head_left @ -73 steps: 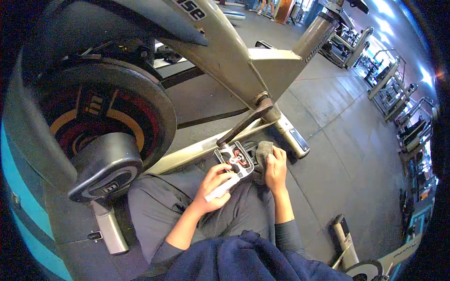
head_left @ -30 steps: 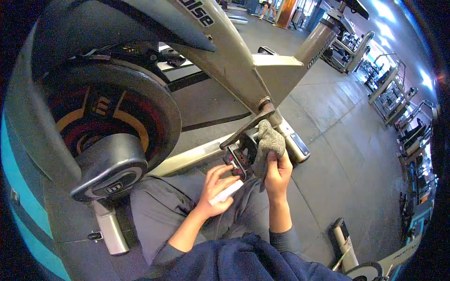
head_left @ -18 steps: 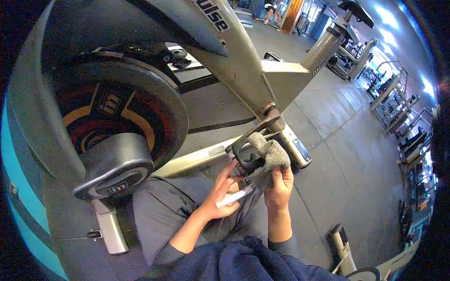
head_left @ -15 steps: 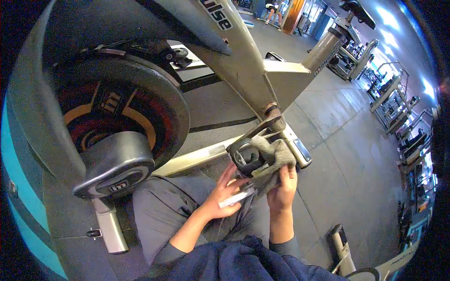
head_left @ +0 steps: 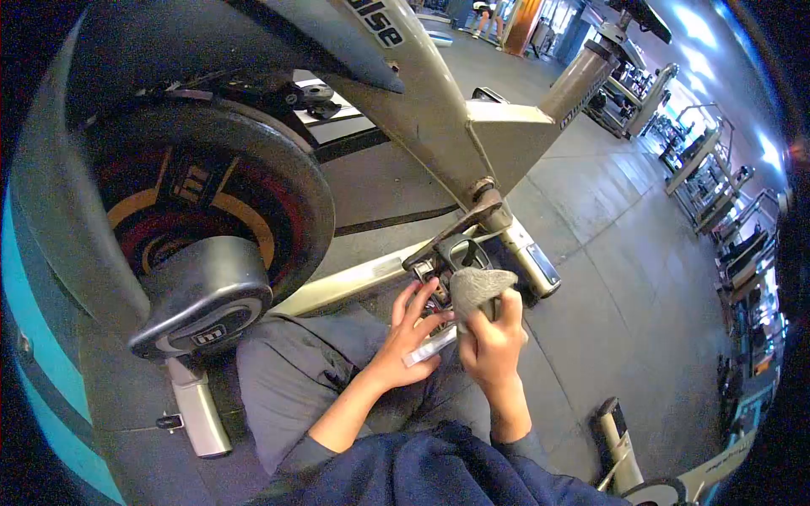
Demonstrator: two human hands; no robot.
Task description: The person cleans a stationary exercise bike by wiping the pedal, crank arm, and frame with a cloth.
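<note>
Between my hands is the bike's pedal [head_left: 428, 271], with its black toe cage [head_left: 466, 251] turned toward the right, at the end of the crank arm [head_left: 451, 232]. My left hand [head_left: 408, 339] has its fingertips on the pedal's near side and holds a white flat object [head_left: 431, 346] between thumb and palm. My right hand [head_left: 496, 341] pinches a grey cloth [head_left: 479, 289] in front of the cage, covering part of the pedal.
The flywheel [head_left: 295, 181] and its silver-grey cover [head_left: 207, 282] stand at the left. A beige floor bar [head_left: 346, 282] runs behind the pedal. Another bike's foot [head_left: 620, 438] is at lower right. Gym machines line the right side; a person's legs [head_left: 487, 24] show far back.
The cloth has moved from the cage's right side to its near side, bunched in my right hand, which has shifted left. My left hand has stayed at the pedal, its fingers slightly higher.
</note>
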